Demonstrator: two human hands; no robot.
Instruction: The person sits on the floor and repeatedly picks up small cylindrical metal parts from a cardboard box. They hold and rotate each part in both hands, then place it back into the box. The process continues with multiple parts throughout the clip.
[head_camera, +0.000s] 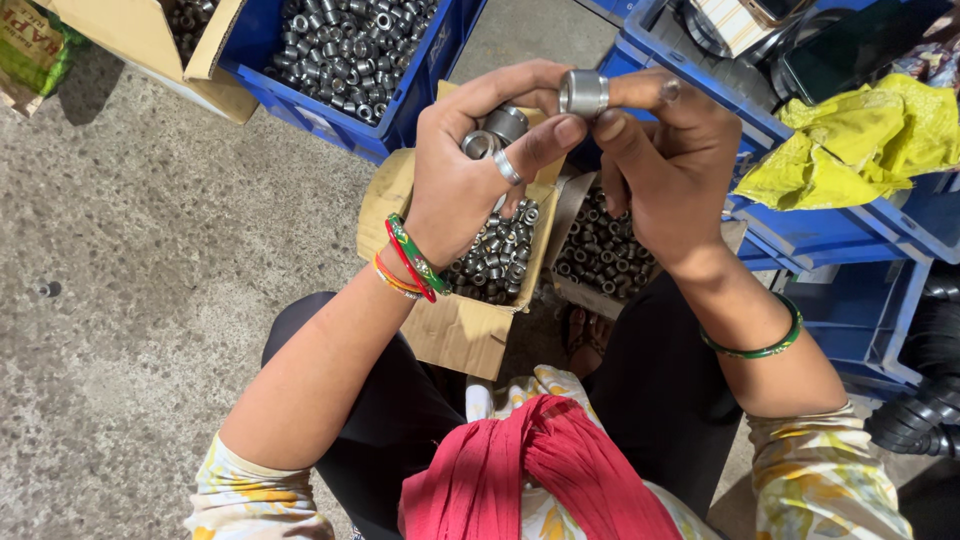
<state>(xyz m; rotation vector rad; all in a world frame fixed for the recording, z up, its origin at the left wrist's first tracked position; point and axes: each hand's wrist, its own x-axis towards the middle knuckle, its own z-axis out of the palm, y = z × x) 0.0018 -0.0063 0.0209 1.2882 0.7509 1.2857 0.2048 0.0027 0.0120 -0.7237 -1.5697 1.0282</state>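
Observation:
A small steel bush (583, 92) is pinched between the fingertips of both hands, held up in front of me. My left hand (470, 170) wears a ring and coloured bangles and also cups two more steel bushes (495, 133) in its palm. My right hand (670, 165), with a green bangle at the wrist, grips the raised bush from the right. Below the hands lie two open cardboard boxes (455, 335) filled with several similar bushes (500, 255).
A blue crate (410, 95) of steel bushes stands at the top, with another cardboard box (130, 35) to its left. Blue crates (850, 230) with a yellow cloth (860, 140) sit at the right. Black corrugated hose (925, 410) lies at the lower right. Concrete floor (150, 270) spreads left.

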